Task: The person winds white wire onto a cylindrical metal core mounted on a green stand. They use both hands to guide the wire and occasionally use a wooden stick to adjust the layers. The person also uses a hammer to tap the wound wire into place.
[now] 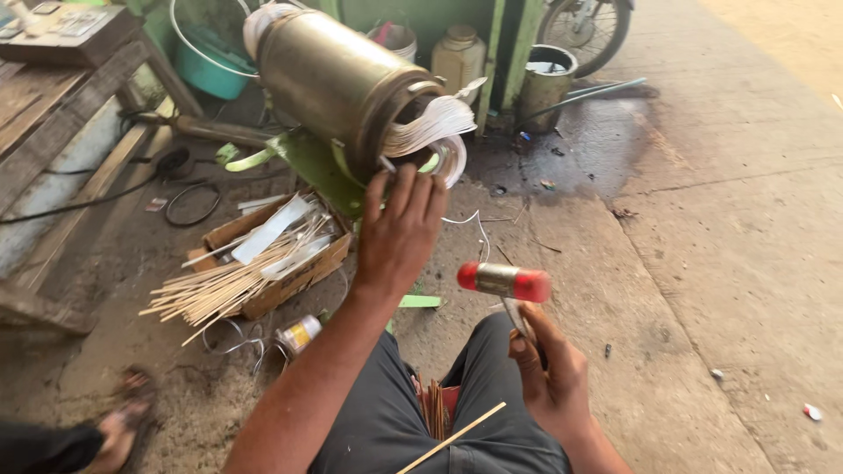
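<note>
**Stator Held at the Open End, Mallet in the Right Hand**

The left hand [399,233] reached up to the open end of the stator [342,83], a large brass-coloured metal cylinder that lay tilted on a green stand [307,162]. The fingers were extended and close together, with the fingertips [404,175] touching the lower rim of the opening. The hand was not closed around anything. White insulation strips [435,123] fanned out of the opening just above and to the right of those fingertips.

The right hand [549,373] was closed around the handle of a mallet [505,281]. The mallet head, a metal barrel with red caps on both ends, was held level above the right knee, below the stator opening and apart from it.

A thin stick [452,436] lay across the lap, on the dark trousers [395,421].

To the left of the left forearm, a cardboard box [294,272] stood on the concrete floor [702,263]. It held a bundle of sticks [219,285] and white strips. A small can [299,333] lay just below the box. A jar [458,57] and a metal tin [546,83] stood behind the stator. Another person's sandalled foot [118,430] showed at the lower left.
</note>
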